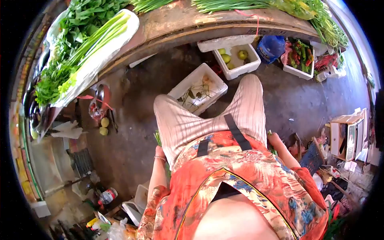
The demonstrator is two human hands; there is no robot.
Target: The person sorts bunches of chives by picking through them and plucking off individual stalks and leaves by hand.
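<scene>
Pale, ribbed trousers (208,124) separate the two grips, each low beside a thigh. The left grip (159,152) appears closed around thin green stalks (157,138), which show just ahead of it and again behind it, close to the leg; the fingers are largely hidden, so how firmly they press cannot be told. Across the lap, the right grip (275,140) looks folded around a second bunch (273,151), with short ends poking out ahead of it and more green on the lap side. Holding both outside the thighs probably keeps the greens off the clothing and lets them hang freely.

Ahead of both grips, near the knees, sits a white foam box (214,100) with loose stalk scraps (200,93) inside; its walls likely keep such bits off the floor. Beyond it, ahead of the right grip, another foam box (244,71) holds green fruit (226,58), where raised sides would stop round things rolling. Further right of that grip, a pepper box (296,73) stands near a blue container (271,49), both low by the bench (224,22), perhaps to save its surface. Well ahead of the left grip, white plastic (106,54) lies under long greens (98,36), presumably to keep them bundled.
</scene>
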